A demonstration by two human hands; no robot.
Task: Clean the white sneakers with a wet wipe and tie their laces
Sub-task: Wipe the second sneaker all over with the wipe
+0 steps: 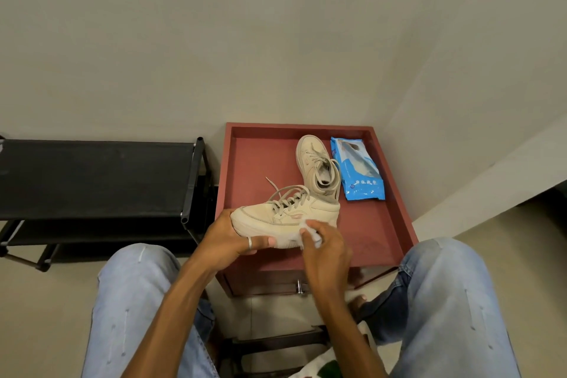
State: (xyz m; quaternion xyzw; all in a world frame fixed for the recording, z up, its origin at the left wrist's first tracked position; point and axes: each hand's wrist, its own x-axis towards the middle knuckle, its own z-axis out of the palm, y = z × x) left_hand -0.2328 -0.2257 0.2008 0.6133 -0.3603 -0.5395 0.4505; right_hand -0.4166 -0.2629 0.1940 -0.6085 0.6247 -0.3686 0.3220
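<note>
Observed sneaker (285,215) at near edge of desk (254,159), toe left, heel right, laces (285,196) untied and trailing far-left. Cannot tell whether lifted off the desk or touching it. Noted left hand (228,238) gripping the toe end, fingers (260,243) curled round the sole, ring (250,243) on one. Noted right hand (325,247) at the near side of the sneaker, fingers (322,228) bunched round a white wipe (306,225) and pressing it against the sole edge. Recorded second sneaker (316,163) just beyond on the desk, toe pointing far, heel close behind the held one, laces also loose. Logged blue pack (357,169) lying flat just right of second sneaker. Logged black rack (92,178) left of desk. Logged knees in pale jeans (135,301) nearest, one either side.
</note>
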